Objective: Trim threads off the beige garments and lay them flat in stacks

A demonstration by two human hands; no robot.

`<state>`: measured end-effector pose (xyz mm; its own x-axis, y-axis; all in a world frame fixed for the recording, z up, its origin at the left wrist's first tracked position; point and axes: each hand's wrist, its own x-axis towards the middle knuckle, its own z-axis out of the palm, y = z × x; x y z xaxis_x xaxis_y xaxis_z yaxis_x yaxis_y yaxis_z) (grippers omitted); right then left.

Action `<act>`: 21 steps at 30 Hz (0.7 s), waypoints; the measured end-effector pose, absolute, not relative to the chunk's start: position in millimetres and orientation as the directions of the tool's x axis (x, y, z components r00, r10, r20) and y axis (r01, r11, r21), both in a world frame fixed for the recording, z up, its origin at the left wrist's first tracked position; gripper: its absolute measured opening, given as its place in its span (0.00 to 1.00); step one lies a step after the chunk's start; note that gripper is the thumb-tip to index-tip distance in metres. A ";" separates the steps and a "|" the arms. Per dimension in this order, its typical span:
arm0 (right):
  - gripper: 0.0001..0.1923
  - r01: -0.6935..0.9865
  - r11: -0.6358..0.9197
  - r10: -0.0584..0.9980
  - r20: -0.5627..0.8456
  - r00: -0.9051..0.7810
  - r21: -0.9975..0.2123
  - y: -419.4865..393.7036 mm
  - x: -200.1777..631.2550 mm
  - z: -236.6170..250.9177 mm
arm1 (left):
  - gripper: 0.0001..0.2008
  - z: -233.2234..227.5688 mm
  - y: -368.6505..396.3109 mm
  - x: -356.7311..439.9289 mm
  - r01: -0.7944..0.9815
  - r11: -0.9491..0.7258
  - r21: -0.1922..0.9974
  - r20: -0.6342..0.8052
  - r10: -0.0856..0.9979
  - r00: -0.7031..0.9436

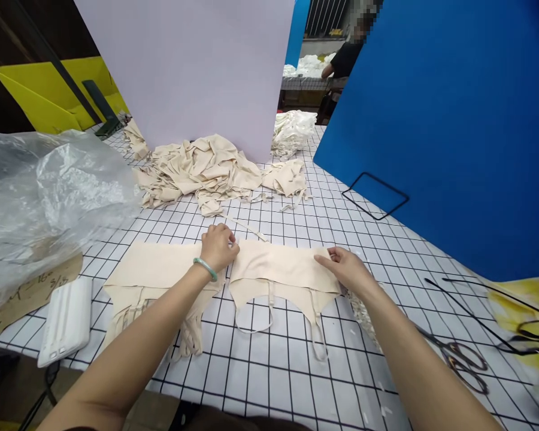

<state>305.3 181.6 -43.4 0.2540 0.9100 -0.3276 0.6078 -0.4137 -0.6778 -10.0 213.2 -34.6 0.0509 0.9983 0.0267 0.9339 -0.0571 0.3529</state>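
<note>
A cream garment with thin straps (282,263) lies flat on the checked tablecloth, its straps toward me. At its upper left corner, my left hand (218,246), with a green bangle on the wrist, is closed with fingers curled and thumb at the fabric edge. My right hand (348,268) pinches the upper right corner between thumb and fingers. Just left, partly under my left forearm, rests a stack of similar cream garments (155,263), with straps and folds hanging toward the table's front. One loose strap (247,228) trails behind my left hand.
Behind is a cream garment heap (211,167) before a lilac board (197,72). A plastic bag (58,197) and white power bank (67,320) lie left. Scissors (465,362), eyeglasses (521,341) and a blue board (453,137) are right. Another person (345,60) is farther back.
</note>
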 end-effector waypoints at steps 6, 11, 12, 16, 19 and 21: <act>0.16 0.610 -0.422 0.907 -0.329 0.265 -0.671 182.0 304.3 -48.0 | 0.06 -36.1 206.1 7.8 0.927 -0.159 0.339 0.002 0.986 0.169; 0.16 0.657 -0.396 0.918 -0.288 0.272 -0.642 183.1 304.8 -52.0 | 0.05 -33.8 213.5 -14.3 0.915 -0.045 0.402 -0.055 0.996 0.073; 0.17 0.659 -0.397 0.918 -0.286 0.276 -0.639 182.8 304.1 -51.5 | 0.06 -32.7 215.1 -21.1 0.913 -0.023 0.407 -0.072 0.996 0.057; 0.18 0.616 -0.404 0.915 -0.295 0.276 -0.676 181.6 301.7 -50.7 | 0.06 -29.8 216.9 -35.3 0.917 0.055 0.394 -0.091 0.996 -0.020; 0.16 0.619 -0.399 0.917 -0.289 0.276 -0.676 183.4 301.7 -53.7 | 0.07 -30.2 218.6 -28.9 0.934 0.065 0.352 -0.037 0.998 -0.056; 0.13 0.643 -0.398 0.917 -0.279 0.285 -0.654 186.4 301.5 -56.3 | 0.10 -31.0 222.4 -22.3 0.952 0.038 0.305 -0.034 0.999 -0.029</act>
<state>301.5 186.4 -56.3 0.2847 0.9172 -0.2787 0.6429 -0.3983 -0.6542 -22.3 222.4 -31.0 -0.0286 0.9990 -0.0339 0.9515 0.0376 0.3052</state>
